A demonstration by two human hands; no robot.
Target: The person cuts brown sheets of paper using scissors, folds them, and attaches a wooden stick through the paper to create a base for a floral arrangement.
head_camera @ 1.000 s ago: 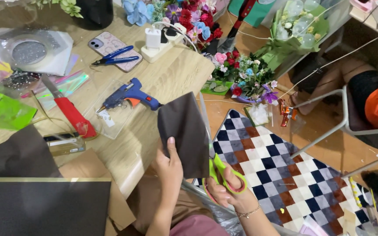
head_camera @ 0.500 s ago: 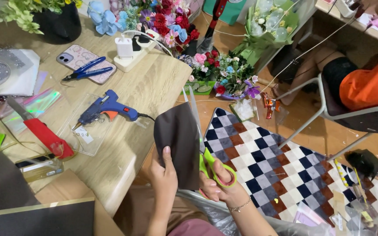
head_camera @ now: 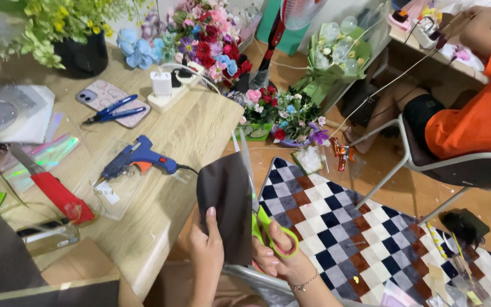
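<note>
The left hand (head_camera: pixel 206 250) grips the lower edge of a dark brown sheet (head_camera: pixel 225 210), thumb pressed flat against its face. The sheet stands upright, just off the edge of the wooden table (head_camera: pixel 200 122) and above the checkered rug (head_camera: pixel 342 239).

The right hand (head_camera: pixel 282 258) is closed around the green handles of a pair of scissors (head_camera: pixel 262 222). The blades point upward along the right edge of the sheet and touch it.

On the table, a blue glue gun (head_camera: pixel 137 159) lies near the sheet, its cord running toward it. A red-handled knife (head_camera: pixel 49 187) lies further left. A phone (head_camera: pixel 109 102) lies beyond, with blue pliers (head_camera: pixel 115 108) resting across it. Flower bouquets (head_camera: pixel 282 111) stand on the floor past the table corner. A person in an orange shirt (head_camera: pixel 478 122) sits on a chair at the right.
</note>
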